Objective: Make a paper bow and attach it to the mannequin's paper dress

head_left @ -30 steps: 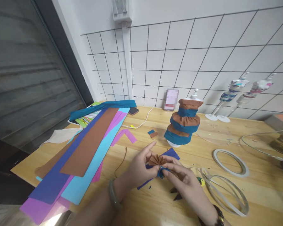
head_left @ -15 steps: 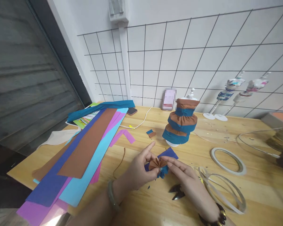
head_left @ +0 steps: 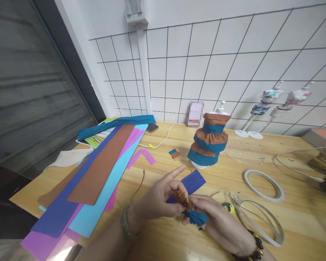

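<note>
A pleated rosette of brown and teal crepe paper [head_left: 197, 218] is pinched between both my hands above the table. My left hand [head_left: 165, 195] grips its brown side between thumb and bent fingers, the index finger pointing away. My right hand [head_left: 214, 214] closes on it from the right, partly covering the brown folds. Just beyond the hands a dark blue paper piece [head_left: 194, 181] lies flat. Behind it stands a small dress form [head_left: 210, 139] wrapped in brown and teal paper tiers. Scissors with a yellow-green handle [head_left: 229, 207] are mostly hidden beneath my right hand.
Long coloured paper strips [head_left: 103, 166] spread over the left side of the table. A tape roll [head_left: 263, 185] and loose tape loops [head_left: 260, 221] lie to the right. Two smaller dress forms [head_left: 260, 108] stand by the wall. A pixelated phone [head_left: 195, 114] leans there too.
The rosette, which faced up and was fanned out, is now tilted and gathered tighter. My right hand has turned and come in under it, now covering the scissor blades.
</note>
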A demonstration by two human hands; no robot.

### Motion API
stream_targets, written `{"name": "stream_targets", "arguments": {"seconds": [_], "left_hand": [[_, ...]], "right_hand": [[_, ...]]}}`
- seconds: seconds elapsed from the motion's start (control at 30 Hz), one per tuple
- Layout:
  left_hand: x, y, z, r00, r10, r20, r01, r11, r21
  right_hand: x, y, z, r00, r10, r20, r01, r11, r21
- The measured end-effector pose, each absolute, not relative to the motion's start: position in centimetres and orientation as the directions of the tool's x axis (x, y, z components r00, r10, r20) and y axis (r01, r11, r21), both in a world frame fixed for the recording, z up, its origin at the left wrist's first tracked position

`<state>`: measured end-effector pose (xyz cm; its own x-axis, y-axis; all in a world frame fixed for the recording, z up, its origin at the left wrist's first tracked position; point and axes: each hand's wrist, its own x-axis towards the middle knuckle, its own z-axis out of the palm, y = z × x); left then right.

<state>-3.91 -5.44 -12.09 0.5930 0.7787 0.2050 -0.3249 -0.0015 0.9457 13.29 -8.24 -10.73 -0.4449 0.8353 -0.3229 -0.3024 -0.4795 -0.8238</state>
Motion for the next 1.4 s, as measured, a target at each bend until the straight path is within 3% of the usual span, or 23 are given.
{"name": "stream_targets", "arguments": {"seconds": [0.1, 0.3, 0.47, 0.6, 0.77, 0.93, 1.13, 1.4], "left_hand": [[-4.0, -5.5, -12.1, 0.643, 0.737, 0.208, -0.357, 0.048, 0.933], [-4.2, -5.3, -12.2, 0.700, 0.669, 0.251, -0.393, 0.067, 0.917], [-4.3, -5.3, -12.4, 0.736, 0.619, 0.273, -0.375, 0.037, 0.926], [-4.3, -5.3, -12.4, 0.741, 0.627, 0.242, -0.377, 0.089, 0.922], [-4.5, -5.0, -12.3, 0.727, 0.653, 0.212, -0.399, 0.151, 0.905], [-4.5, -4.6, -12.7, 0.625, 0.764, 0.156, -0.378, 0.122, 0.918], [-3.9, -4.8, -12.2, 0.651, 0.758, -0.039, -0.179, 0.203, 0.963], [-3.4, -4.8, -12.1, 0.563, 0.818, -0.117, -0.146, 0.238, 0.960]], "right_hand": [[13.0, -8.5, -10.1, -0.580, 0.765, -0.281, -0.339, -0.540, -0.770], [12.8, -8.8, -10.0, -0.682, 0.687, -0.250, -0.348, -0.606, -0.715], [12.6, -9.1, -11.2, -0.688, 0.672, -0.275, -0.376, -0.654, -0.657], [12.4, -9.0, -11.7, -0.662, 0.696, -0.279, -0.346, -0.614, -0.709], [12.9, -8.5, -11.0, -0.596, 0.766, -0.240, -0.243, -0.457, -0.855], [13.5, -8.1, -10.3, -0.340, 0.927, -0.161, 0.053, -0.152, -0.987], [13.6, -8.2, -11.0, -0.150, 0.984, 0.098, 0.277, 0.137, -0.951], [13.3, -8.0, -11.4, -0.204, 0.957, 0.207, 0.404, 0.275, -0.873]]}}
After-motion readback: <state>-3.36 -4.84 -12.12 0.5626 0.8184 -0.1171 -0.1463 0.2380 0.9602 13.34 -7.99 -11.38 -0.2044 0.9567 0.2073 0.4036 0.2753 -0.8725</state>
